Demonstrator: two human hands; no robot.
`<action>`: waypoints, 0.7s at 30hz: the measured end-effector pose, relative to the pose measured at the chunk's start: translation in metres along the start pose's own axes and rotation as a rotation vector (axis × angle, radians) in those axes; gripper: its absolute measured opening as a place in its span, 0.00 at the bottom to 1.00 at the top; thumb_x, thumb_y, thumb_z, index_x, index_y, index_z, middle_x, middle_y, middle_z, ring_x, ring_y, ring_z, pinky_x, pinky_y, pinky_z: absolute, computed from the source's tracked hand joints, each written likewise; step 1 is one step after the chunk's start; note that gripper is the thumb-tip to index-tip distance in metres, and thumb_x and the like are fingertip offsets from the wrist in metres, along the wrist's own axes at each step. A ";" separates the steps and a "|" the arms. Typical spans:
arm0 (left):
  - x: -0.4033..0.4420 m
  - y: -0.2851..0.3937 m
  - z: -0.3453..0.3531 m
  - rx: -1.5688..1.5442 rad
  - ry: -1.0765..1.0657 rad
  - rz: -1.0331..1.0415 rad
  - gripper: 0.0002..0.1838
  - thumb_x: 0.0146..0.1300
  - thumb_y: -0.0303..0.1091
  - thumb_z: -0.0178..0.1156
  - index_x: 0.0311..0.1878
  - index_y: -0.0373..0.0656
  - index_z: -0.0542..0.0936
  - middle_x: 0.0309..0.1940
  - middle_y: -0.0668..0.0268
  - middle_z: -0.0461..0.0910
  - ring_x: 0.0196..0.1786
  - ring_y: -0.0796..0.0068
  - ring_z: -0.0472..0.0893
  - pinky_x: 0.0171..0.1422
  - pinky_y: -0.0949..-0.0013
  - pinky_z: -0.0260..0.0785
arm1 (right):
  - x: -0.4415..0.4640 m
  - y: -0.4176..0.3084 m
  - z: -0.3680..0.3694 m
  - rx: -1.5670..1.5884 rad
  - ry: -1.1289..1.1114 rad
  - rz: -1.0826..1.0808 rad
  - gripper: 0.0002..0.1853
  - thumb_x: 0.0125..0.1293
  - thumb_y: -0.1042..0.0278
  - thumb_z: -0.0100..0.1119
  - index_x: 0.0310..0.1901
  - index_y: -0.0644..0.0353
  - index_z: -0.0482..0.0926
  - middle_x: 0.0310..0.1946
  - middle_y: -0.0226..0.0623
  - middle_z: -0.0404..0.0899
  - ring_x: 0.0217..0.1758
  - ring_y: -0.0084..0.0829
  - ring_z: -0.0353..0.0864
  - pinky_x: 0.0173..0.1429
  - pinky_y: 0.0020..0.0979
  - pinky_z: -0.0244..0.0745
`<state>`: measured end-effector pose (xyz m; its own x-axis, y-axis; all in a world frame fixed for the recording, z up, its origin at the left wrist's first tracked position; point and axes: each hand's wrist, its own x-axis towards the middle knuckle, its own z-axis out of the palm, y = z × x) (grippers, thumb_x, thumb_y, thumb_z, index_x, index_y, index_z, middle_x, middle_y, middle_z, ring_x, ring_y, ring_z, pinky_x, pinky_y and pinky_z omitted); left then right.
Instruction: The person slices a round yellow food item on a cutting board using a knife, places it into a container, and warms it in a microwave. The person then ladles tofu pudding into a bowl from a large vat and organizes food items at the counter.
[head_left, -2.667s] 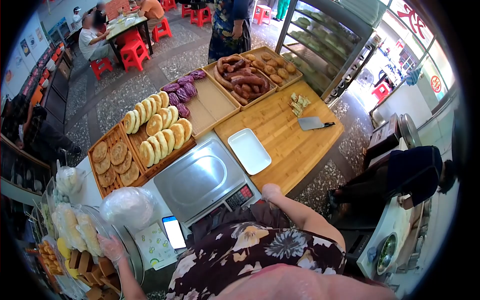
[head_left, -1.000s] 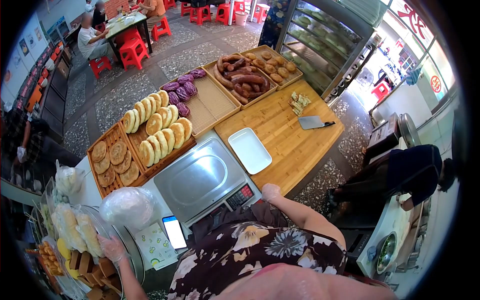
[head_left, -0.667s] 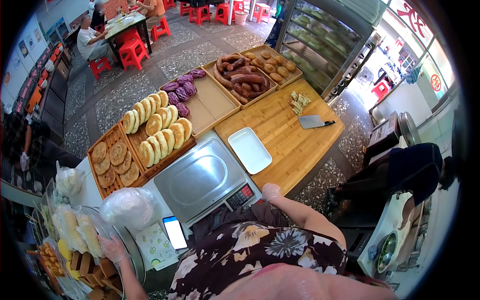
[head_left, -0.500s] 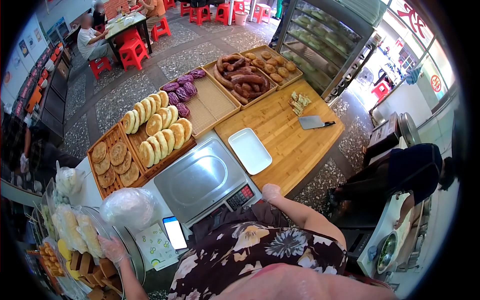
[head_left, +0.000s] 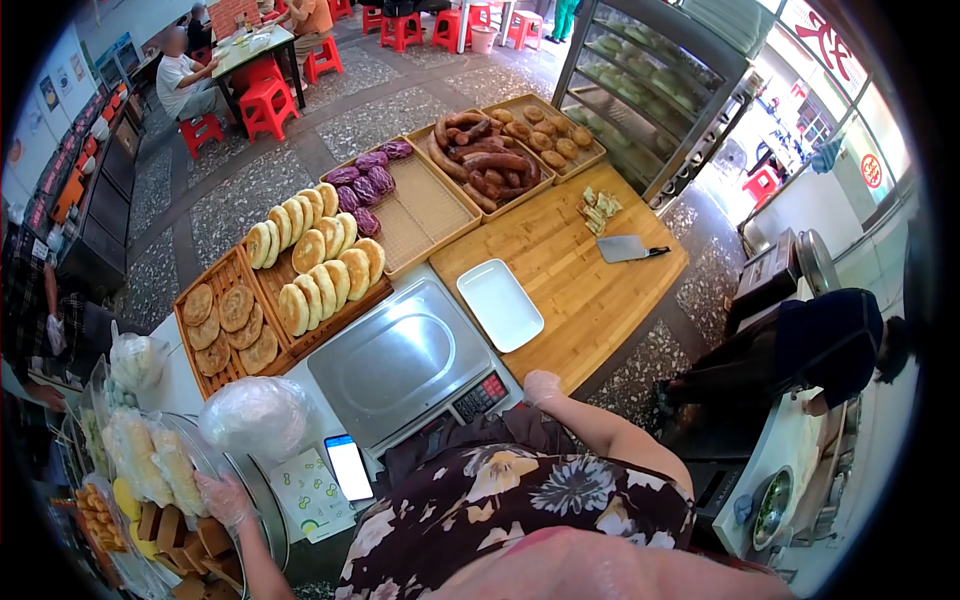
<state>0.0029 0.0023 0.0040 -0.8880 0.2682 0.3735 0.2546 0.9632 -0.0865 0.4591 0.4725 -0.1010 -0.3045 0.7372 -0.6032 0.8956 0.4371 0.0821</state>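
Observation:
My left hand (head_left: 224,498), in a clear plastic glove, has its fingers stretched out beside the bagged corn cobs (head_left: 176,468) and brown cake blocks (head_left: 186,537). It holds nothing that I can see. My right hand (head_left: 543,387), also gloved, rests at the near corner of the wooden cutting board (head_left: 585,300), next to the scale (head_left: 400,345); its fingers are too bunched and small to make out. A white rectangular tray (head_left: 500,305) lies on the board. Farther back are a cleaver (head_left: 622,248) and some chopped pieces (head_left: 600,210).
Beyond the scale stand trays of flatbreads (head_left: 237,307), pale round buns (head_left: 320,290), purple buns (head_left: 368,180), sausages (head_left: 488,160) and golden cakes (head_left: 560,148). Nearby lie a phone (head_left: 348,468) and plastic bags (head_left: 258,417). A co-worker (head_left: 825,340) bends over a counter at right.
My hands stay where they were. At the far left, another person's hand and forearm now show at the edge. The co-worker at right has shifted slightly.

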 end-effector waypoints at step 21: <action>-0.001 0.005 -0.007 -0.013 -0.025 -0.021 0.31 0.64 0.39 0.55 0.65 0.30 0.63 0.53 0.42 0.74 0.52 0.45 0.76 0.56 0.53 0.69 | -0.002 0.000 -0.003 -0.022 -0.006 -0.006 0.12 0.56 0.66 0.58 0.40 0.56 0.86 0.41 0.42 0.85 0.47 0.39 0.85 0.45 0.38 0.81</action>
<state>0.0076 0.0069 0.0093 -0.9025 0.2489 0.3516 0.2411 0.9682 -0.0667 0.4586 0.4723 -0.0972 -0.3075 0.7317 -0.6083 0.8866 0.4524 0.0960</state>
